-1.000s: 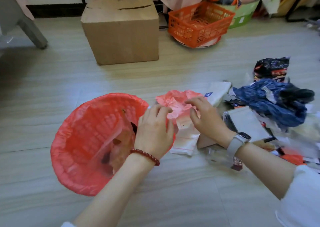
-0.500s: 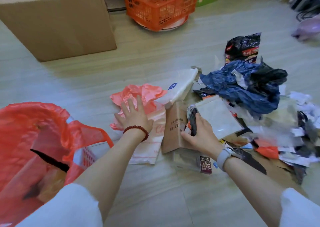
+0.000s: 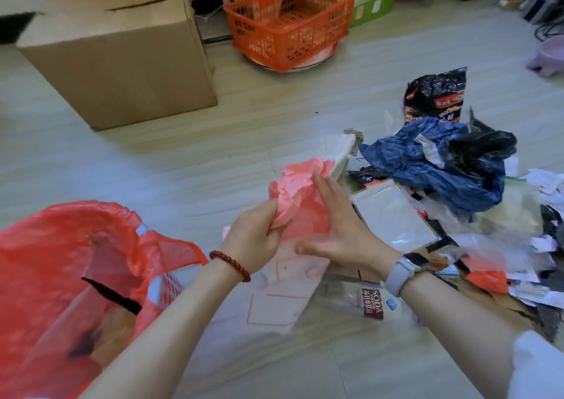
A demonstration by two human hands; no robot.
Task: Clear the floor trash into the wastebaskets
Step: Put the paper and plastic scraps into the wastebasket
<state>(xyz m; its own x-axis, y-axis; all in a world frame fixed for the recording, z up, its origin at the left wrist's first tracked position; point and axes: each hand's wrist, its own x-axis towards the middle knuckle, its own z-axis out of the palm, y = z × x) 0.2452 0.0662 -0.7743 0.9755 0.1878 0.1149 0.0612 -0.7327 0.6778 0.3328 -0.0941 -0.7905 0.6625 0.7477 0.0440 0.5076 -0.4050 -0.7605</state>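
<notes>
Head view looks down at the floor, where two bare hands meet over a crumpled pink plastic bag. The left hand, with a red bead bracelet on its wrist, pinches the bag's left edge, its fingers curled round a fold of the plastic. The right hand, which wears a grey watch, lies against the bag's right side with its fingers straight and close together, pressing the plastic rather than gripping it. Beneath both hands a white paper with red outlines lies flat on the floor, and a clear wrapper with a dark soda label sits just beside the right wrist.

At lower left stands a wastebasket lined with a red bag, its mouth open and some brownish trash visible inside. To the right spreads the trash pile: a crumpled dark blue bag, a black snack packet behind it, a white pouch near the right hand, plus paper scraps and orange bits further right. Farther back sit a cardboard box and an orange plastic basket.
</notes>
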